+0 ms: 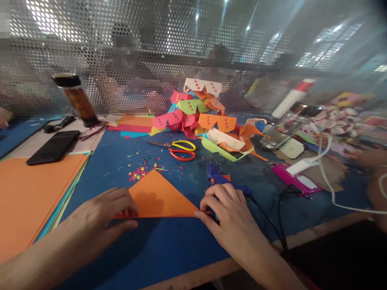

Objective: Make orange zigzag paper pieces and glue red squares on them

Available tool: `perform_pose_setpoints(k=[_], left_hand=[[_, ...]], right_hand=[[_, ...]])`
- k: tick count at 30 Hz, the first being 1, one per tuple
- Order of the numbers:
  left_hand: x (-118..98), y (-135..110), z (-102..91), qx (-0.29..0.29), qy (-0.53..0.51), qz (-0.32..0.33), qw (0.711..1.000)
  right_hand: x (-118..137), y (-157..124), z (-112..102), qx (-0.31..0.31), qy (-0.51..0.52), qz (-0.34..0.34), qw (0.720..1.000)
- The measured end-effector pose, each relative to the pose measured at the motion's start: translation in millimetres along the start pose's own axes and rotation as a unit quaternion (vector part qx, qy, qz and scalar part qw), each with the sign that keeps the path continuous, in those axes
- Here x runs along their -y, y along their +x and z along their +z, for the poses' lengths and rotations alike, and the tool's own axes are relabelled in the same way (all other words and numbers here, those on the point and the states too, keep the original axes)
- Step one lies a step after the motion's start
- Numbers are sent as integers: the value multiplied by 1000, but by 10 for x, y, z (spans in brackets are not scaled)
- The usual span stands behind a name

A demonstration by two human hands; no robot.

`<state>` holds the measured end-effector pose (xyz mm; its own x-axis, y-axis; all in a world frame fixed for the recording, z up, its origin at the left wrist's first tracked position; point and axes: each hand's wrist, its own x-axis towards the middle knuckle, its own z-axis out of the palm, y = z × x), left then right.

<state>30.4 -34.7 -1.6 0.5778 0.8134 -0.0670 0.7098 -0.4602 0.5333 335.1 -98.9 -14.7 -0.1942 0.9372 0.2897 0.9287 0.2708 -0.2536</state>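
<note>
An orange paper folded into a triangle (157, 198) lies flat on the blue table (169, 245), its long edge toward me. My left hand (102, 213) pinches the triangle's left corner between thumb and fingers. My right hand (225, 213) rests with curled fingers on the right corner, pressing the fold edge. A blue glue gun (217, 177) lies just behind my right hand, its black cord running off to the right.
Orange-and-yellow scissors (178, 149) lie behind the triangle amid paper scraps. A heap of folded coloured paper shapes (205, 117) sits at the back. A stack of orange sheets (30, 193) with a black phone (53, 147) is left; a bottle (77, 98) stands beyond. A pink device (298, 183) and white cable lie right.
</note>
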Motion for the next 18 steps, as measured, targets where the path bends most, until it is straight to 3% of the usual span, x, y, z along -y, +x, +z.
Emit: perform_pose_setpoints(k=[7, 14, 18], left_hand=[[-68, 109, 158, -20, 2, 21, 1000], [-39, 114, 203, 14, 7, -31, 999], [-25, 125, 217, 4, 9, -43, 999]], right_hand=[[25, 2, -2, 1, 13, 13, 1000], [24, 1, -6, 1, 24, 22, 999], [21, -10, 0, -7, 22, 17, 1000]])
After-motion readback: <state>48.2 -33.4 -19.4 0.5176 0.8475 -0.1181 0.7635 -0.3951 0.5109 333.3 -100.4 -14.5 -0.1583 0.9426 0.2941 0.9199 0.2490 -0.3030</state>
